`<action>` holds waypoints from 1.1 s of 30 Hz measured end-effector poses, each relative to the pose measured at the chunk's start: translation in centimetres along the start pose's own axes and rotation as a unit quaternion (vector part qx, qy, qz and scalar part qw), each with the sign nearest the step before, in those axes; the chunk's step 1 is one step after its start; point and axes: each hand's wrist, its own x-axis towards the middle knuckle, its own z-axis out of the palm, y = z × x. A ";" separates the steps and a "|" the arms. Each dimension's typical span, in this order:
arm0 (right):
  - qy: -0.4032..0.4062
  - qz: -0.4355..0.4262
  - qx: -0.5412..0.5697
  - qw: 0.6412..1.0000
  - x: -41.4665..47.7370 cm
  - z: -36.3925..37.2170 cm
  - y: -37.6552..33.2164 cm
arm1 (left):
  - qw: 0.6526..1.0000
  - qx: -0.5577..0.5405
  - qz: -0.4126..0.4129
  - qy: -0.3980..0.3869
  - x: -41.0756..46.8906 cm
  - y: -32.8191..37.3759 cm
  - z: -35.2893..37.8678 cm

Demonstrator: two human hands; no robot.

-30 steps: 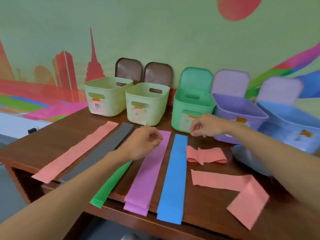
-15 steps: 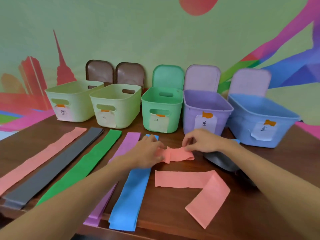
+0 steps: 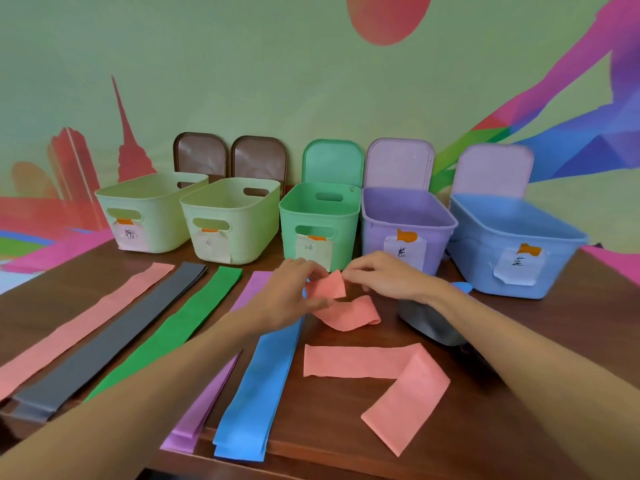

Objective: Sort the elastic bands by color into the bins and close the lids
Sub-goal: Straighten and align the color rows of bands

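L hand (image 3: 294,294) & R hand (image 3: 384,275) both pinch a crumpled pink band (image 3: 346,308), held up just in front of the green bin (image 3: 320,216). L grips its left end, R fingertips nip the upper flap.

Further in front of the green bin: folded pink band (image 3: 363,362) & blue band (image 3: 263,386), flat on the table (image 3: 318,410).

Front-left of it: purple band (image 3: 207,400), green band (image 3: 166,341), grey band (image 3: 114,341), long pink band (image 3: 79,323).

Pale bins (image 3: 235,220) sit left of it; purple bin (image 3: 405,223) & blue bin (image 3: 512,244) right. Lids (image 3: 332,161) stand upright behind.
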 end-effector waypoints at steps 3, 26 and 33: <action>0.011 0.033 0.102 0.994 -0.5 -0.6 -1.7 | 0.999 -0.022 0.005 0.031 0.1 0.6 -0.4; 0.198 -0.071 0.464 0.861 -1.6 -6.1 -9.2 | 0.913 -0.387 -0.124 -0.044 0.1 5.7 -2.7; 0.222 -0.091 0.536 0.809 -1.8 -6.7 -9.9 | 0.903 -0.405 -0.142 -0.009 -0.3 5.8 -3.4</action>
